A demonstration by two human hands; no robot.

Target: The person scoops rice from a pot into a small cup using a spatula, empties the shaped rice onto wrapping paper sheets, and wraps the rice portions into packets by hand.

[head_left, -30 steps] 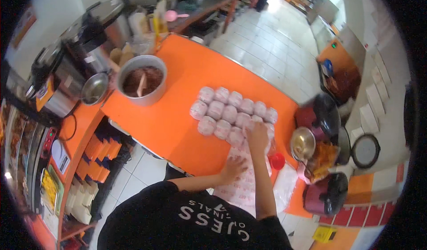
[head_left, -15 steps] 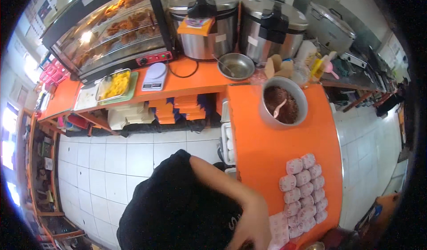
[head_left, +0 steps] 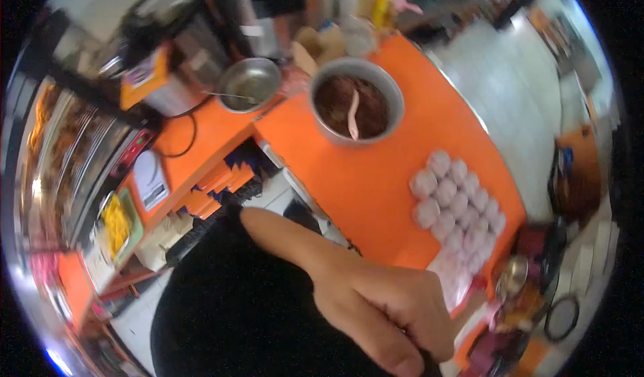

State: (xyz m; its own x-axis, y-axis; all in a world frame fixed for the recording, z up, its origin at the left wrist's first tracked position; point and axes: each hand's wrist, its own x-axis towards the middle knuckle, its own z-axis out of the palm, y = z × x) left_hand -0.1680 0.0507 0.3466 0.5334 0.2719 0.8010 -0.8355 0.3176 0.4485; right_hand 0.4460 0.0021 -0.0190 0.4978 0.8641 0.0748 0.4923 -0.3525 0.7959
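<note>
My left hand (head_left: 386,303) reaches across from the black sleeve (head_left: 235,303), over the near edge of the orange counter (head_left: 349,199). Its fingers are curled in; whatever they may hold is hidden. Just beyond it lie flat pale printed wrapping sheets (head_left: 446,273). Several round paper-wrapped bundles (head_left: 458,205) sit close together in rows past the sheets. A blurred strip of skin (head_left: 469,312) shows beside my left hand, and I cannot tell whose it is. My right hand cannot be made out.
A deep metal pot (head_left: 398,112) holds dark brown food and a pink spoon (head_left: 353,115). Nearby are a metal bowl (head_left: 251,75), a white scale (head_left: 150,181) and a tray of yellow food (head_left: 115,226). A display warmer (head_left: 74,142) stands left; a small metal bowl (head_left: 515,273) is at right.
The whole view has swung to the right and blurred. My left hand has come further into the picture, up and right, close to the wrapping sheets. The bundles appear unmoved on the counter.
</note>
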